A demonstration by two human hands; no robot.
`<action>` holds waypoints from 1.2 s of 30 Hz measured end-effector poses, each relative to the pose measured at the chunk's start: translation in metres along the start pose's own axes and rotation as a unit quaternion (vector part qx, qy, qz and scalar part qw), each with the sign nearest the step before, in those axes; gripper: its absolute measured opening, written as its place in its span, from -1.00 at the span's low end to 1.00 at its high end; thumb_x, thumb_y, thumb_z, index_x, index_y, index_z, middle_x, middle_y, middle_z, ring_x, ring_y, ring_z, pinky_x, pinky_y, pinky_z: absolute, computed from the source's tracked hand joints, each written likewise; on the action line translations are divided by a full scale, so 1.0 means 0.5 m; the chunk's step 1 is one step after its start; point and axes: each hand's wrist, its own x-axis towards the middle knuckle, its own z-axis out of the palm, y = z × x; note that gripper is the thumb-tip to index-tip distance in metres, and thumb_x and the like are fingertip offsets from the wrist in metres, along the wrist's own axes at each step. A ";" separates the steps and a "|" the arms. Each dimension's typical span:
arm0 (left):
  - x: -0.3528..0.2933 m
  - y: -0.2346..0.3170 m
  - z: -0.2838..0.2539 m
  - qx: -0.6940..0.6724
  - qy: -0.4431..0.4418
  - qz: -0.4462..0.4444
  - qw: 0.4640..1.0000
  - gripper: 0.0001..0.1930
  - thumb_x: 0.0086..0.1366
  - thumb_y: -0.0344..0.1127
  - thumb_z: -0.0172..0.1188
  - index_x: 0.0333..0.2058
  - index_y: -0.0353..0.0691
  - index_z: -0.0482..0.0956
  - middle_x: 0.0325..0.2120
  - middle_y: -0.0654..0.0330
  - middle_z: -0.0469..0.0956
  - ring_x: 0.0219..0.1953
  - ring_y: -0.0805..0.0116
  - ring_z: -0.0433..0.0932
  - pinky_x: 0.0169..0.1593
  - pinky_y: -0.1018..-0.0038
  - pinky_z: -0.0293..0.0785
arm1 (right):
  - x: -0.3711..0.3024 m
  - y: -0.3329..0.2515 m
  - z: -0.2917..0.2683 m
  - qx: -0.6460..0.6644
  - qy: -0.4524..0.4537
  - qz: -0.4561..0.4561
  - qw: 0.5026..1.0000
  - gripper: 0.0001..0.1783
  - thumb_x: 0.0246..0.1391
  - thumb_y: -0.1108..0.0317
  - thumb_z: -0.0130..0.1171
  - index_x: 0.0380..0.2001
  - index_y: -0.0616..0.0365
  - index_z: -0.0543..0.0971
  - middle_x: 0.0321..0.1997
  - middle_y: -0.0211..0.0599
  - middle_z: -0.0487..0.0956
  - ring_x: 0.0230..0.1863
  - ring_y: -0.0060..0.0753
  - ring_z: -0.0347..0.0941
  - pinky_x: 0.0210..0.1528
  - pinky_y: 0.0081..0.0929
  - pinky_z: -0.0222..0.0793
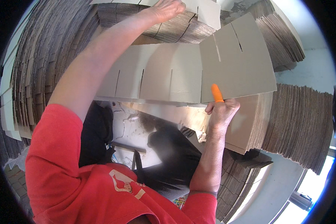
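My right hand (223, 112) grips the near edge of a grey-brown slotted cardboard sheet (242, 71). An orange finger cot (216, 92) covers one digit, which lies on the sheet's face; the other fingers are curled at the edge. That sheet is tilted and has two narrow slits. To its left, joining or overlapping it, spreads a paler slotted cardboard panel (156, 74); I cannot tell whether they are one piece. My left hand (168, 9) is closed at the far side, over a stack of slotted cardboard (183, 28). What its fingers hold, if anything, is hidden.
Tall cardboard stacks stand at the left (37, 71), far right (276, 31) and right (298, 123). Another cardboard stack (259, 121) stands just beside my right hand. More slotted cardboard (235, 183) sits lower right. My dark-trousered legs are below the panel, over a pale floor (127, 127).
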 end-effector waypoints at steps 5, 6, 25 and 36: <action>0.018 0.078 -0.116 0.024 0.112 0.070 0.991 -0.61 0.15 -0.31 0.21 -0.05 -0.35 0.46 -0.14 0.10 0.49 -0.17 0.20 0.49 -0.17 0.31 0.60 | 0.000 0.001 0.000 -0.014 0.018 0.024 0.999 -0.59 -0.25 0.72 -0.33 -0.44 0.48 0.55 -0.50 -0.03 0.58 -0.82 -0.55 0.30 -0.79 -0.58 0.17; 0.016 0.095 -0.125 0.029 0.087 0.081 0.992 -0.63 0.14 -0.36 0.19 -0.07 -0.35 0.46 -0.15 0.11 0.47 -0.19 0.24 0.50 -0.20 0.36 0.62 | 0.000 -0.003 0.002 -0.003 0.020 0.022 1.000 -0.59 -0.25 0.72 -0.33 -0.44 0.48 0.55 -0.51 -0.04 0.57 -0.81 -0.54 0.30 -0.79 -0.58 0.17; -0.061 0.347 -0.251 -0.025 0.047 0.254 0.966 -0.83 -0.07 -0.47 0.21 -0.49 -0.51 0.56 -0.44 0.05 0.40 -0.39 0.39 0.49 -0.57 0.60 0.58 | 0.024 0.002 -0.034 -0.093 0.098 -0.091 0.987 -0.72 -0.43 0.81 -0.05 -0.57 0.36 0.55 -0.72 -0.36 0.46 -0.79 -0.57 0.32 -0.74 -0.56 0.17; -0.142 0.426 -0.328 -0.333 0.104 -0.001 0.937 -0.53 0.07 -0.20 0.34 -0.09 -0.37 0.51 -0.21 0.05 0.56 -0.31 0.19 0.54 -0.31 0.31 0.59 | -0.007 -0.041 -0.045 0.006 0.122 -0.068 0.990 -0.76 0.00 0.77 -0.05 -0.32 0.35 0.56 -0.66 -0.37 0.48 -0.79 -0.66 0.35 -0.78 -0.71 0.11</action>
